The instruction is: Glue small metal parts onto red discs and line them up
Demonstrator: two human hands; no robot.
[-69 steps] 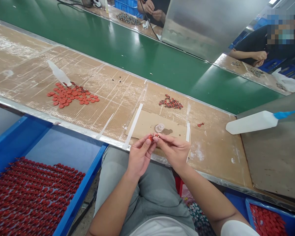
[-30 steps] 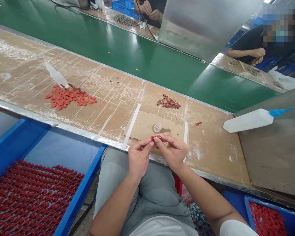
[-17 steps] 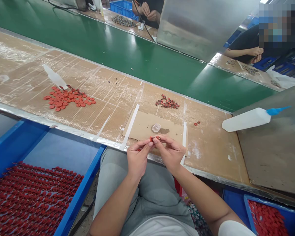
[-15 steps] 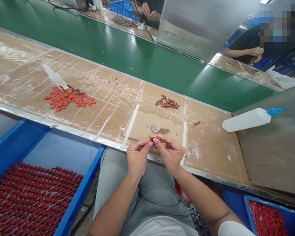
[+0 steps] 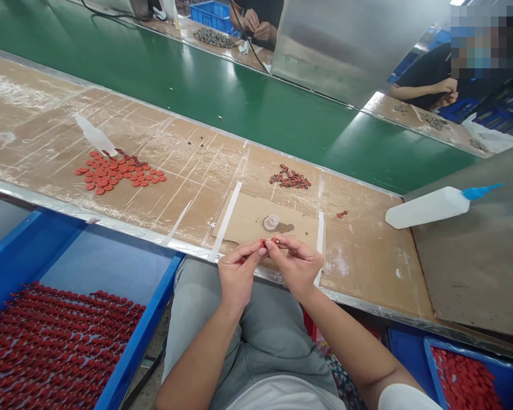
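Just above the table's front edge, my left hand and my right hand meet fingertip to fingertip. The left thumb and fingers are closed on a small red disc. In the right fingertips is a small red-and-dark figure piece, held against the disc; the fingers partly cover both. Beyond them a small clear cup stands on a taped cardboard sheet, beside a dark wet stain. A pile of red-and-black figure pieces lies behind the sheet, and one single figure piece lies to the right.
Red discs are spread at the left near a white bottle. A blue-tipped white bottle leans at the right. Blue trays of red parts flank my legs. Past the green belt, co-workers' hands handle small parts.
Specks on the green belt have shifted slightly left. My hands stay at almost the same spot, fingertips still together on the small red pieces.
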